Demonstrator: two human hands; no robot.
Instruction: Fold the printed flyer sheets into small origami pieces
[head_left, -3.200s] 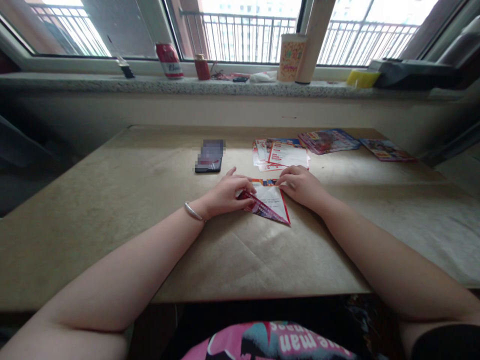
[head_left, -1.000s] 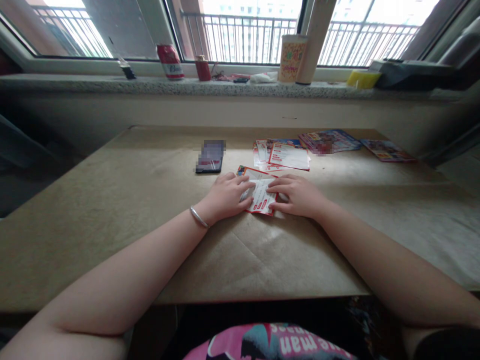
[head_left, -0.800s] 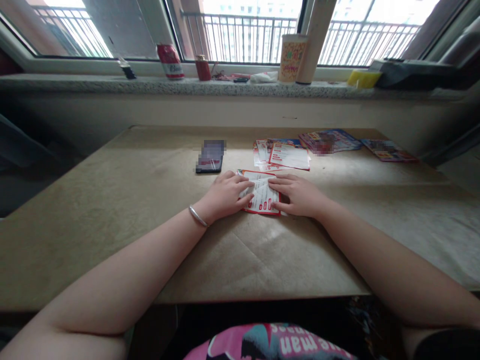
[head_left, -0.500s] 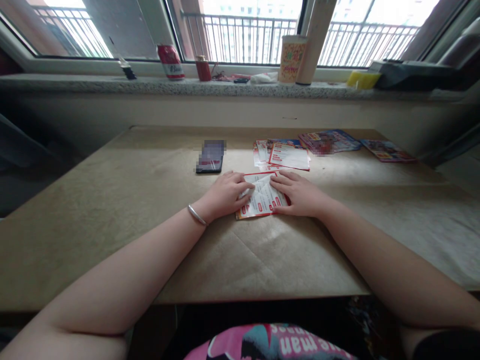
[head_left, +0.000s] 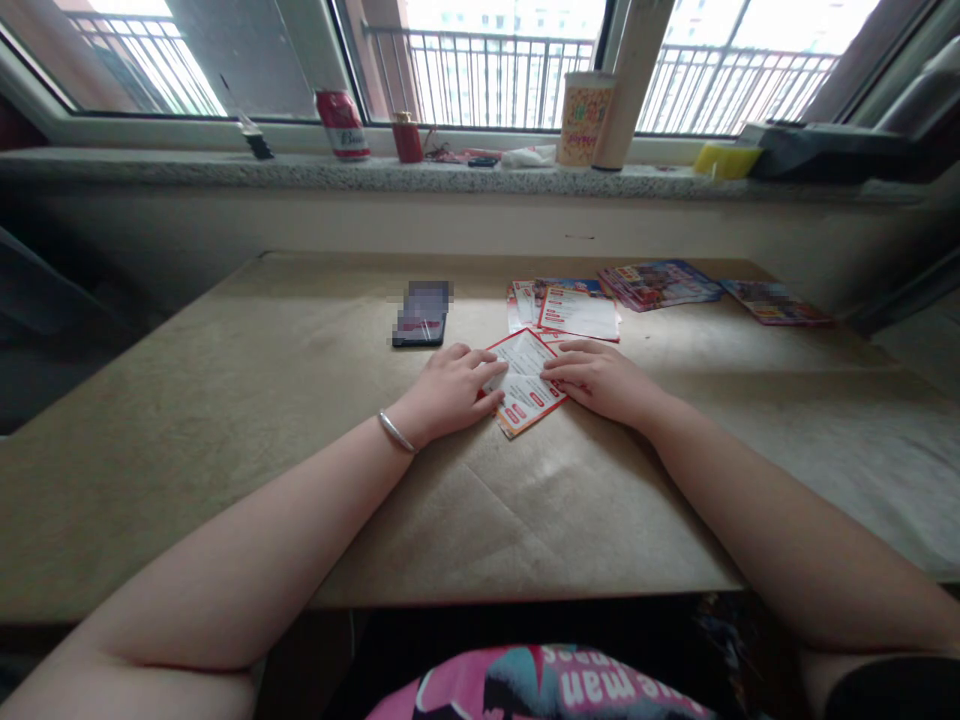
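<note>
A red-and-white printed paper sheet [head_left: 523, 392] lies flat on the brown paper-covered table [head_left: 225, 400], turned at an angle. My left hand [head_left: 450, 390], with a silver bracelet at the wrist, rests on the sheet's left edge, fingers stretched flat. My right hand [head_left: 600, 378] presses the sheet's right side with fingers extended.
A dark phone [head_left: 420, 322] lies just beyond my left hand. A stack of similar leaflets [head_left: 566, 308] and more coloured leaflets [head_left: 660, 282] sit at the far right. On the window sill stand a red can [head_left: 341, 125], a paper cup [head_left: 583, 118] and small items.
The sheet was folded into a triangle, then opened flat. Over the last second both hands have been turning it on the table; it now lies tilted, a corner pointing toward me.
</note>
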